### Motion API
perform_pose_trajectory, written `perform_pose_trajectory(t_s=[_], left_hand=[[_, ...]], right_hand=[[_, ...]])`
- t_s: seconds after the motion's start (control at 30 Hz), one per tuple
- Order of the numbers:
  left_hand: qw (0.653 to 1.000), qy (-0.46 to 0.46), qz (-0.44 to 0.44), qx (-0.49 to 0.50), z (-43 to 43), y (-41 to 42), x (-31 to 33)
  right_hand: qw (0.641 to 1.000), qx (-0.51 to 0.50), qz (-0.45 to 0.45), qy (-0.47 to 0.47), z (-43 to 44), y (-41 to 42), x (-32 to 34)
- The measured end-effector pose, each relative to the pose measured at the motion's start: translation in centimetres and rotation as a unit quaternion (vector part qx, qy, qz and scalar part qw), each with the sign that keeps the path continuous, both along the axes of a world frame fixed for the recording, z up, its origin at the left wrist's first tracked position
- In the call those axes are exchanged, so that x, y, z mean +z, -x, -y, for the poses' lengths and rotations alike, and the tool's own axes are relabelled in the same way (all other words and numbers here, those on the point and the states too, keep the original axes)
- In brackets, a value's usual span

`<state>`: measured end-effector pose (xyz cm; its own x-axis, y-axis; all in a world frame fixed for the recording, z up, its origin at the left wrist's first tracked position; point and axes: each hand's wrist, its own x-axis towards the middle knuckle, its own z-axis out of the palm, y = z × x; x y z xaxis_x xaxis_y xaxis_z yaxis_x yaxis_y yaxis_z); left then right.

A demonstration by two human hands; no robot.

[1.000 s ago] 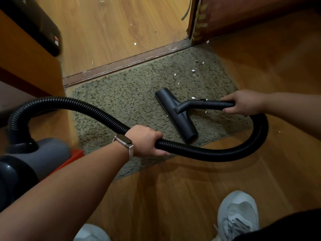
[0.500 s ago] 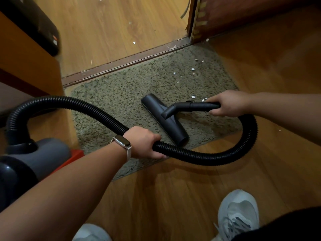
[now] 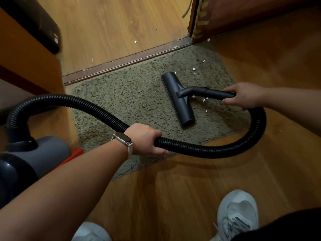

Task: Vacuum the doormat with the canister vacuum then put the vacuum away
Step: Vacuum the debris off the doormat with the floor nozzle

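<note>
Mid-job — left hand (image 3: 145, 139) grips ribbed black hose (image 3: 225, 150), right hand (image 3: 243, 96) the black nozzle wand (image 3: 217, 93); white scraps (image 3: 193, 69) dot the shaggy olive doormat (image 3: 121, 94), grey canister (image 3: 43, 150) unstowed.

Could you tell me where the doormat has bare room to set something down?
The shaggy grey-green doormat lies bare between the black ribbed hose, the brown threshold strip and the flat black nozzle. Right of the nozzle, white paper scraps crowd it.

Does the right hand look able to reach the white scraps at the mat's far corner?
Probably yes: the right hand grips the wand, but only bare doormat lies before the scraps.
</note>
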<state>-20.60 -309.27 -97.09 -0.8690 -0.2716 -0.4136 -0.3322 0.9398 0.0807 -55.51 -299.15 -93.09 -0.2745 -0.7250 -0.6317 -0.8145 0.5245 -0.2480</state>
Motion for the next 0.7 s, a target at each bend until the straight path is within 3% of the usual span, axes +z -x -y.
perform_pose_trajectory(t_s=[0.3,0.7], left_hand=[[1.000,-0.007,0.008,0.006,0.1,0.1,0.0],[0.999,0.000,-0.016,0.040,1.0,0.8,-0.5]], right_hand=[[1.000,-0.009,-0.005,0.008,0.0,0.4,0.3],[0.993,-0.106,-0.002,0.044,0.0,3.4,-0.4]])
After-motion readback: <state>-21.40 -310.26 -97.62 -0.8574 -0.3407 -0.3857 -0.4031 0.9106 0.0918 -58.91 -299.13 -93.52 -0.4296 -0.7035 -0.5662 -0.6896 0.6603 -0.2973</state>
